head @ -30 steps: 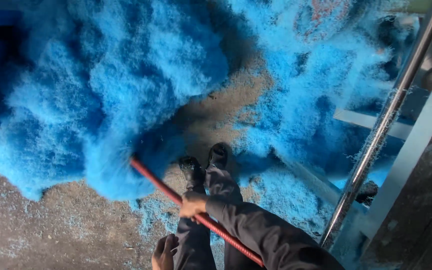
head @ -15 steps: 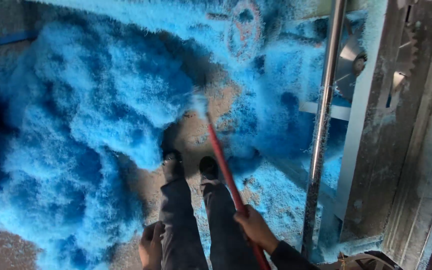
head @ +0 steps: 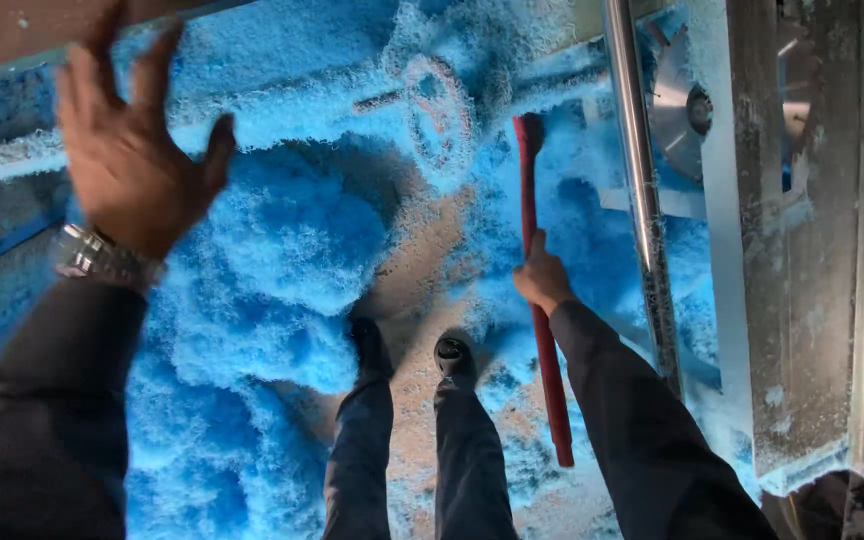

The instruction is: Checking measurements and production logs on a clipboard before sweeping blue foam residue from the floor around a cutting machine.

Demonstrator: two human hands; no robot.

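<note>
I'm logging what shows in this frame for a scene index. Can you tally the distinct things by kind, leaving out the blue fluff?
Hands: 2, the left hand raised open, the right hand gripping the red pole
Red poles: 1
Black shoes: 2
Wristwatches: 1
Metal rails: 1
Toothed discs: 1
Total: 8

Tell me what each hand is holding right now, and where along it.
The right hand grips a red handle about midway along. The left hand is raised, open, holding nothing.
</note>
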